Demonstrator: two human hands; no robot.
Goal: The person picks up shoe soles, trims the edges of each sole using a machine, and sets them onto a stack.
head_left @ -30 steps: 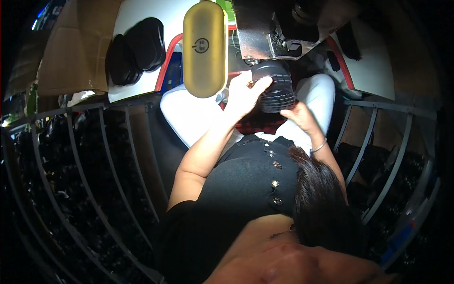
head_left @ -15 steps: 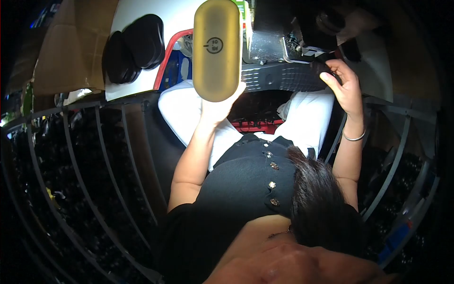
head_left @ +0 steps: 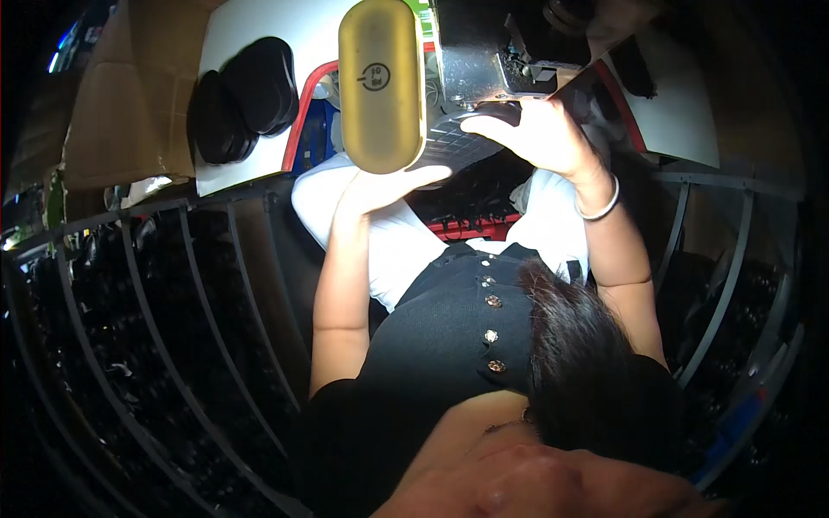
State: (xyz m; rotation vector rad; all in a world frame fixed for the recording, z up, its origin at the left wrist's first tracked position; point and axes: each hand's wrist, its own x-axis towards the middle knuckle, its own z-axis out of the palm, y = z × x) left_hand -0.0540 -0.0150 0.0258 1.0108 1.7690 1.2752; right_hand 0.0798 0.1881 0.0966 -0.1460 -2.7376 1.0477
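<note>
A black shoe sole (head_left: 462, 145) with a grid-like tread lies across in front of a metal machine (head_left: 471, 65). My right hand (head_left: 553, 142) is closed on the sole's right part, thumb stretched along it and fingers partly hidden beside the machine. My left hand (head_left: 376, 190) is at the sole's left end with its thumb extended. A yellowish oblong case (head_left: 382, 95) with a power mark hides the other left fingers and that end of the sole, so its grip is not visible.
Stacked black soles or insoles (head_left: 259, 86) lie on a white tabletop (head_left: 220, 177) at left. A red edge (head_left: 302, 116) borders the table's cutout. Cardboard (head_left: 129, 112) stands at far left. Metal rails (head_left: 186, 259) flank the seat, with dark items beyond them.
My right hand has moved left and inward, from the sole's far right end to beside the machine. The sole has shifted left and tilted. My left hand has moved slightly left and down.
</note>
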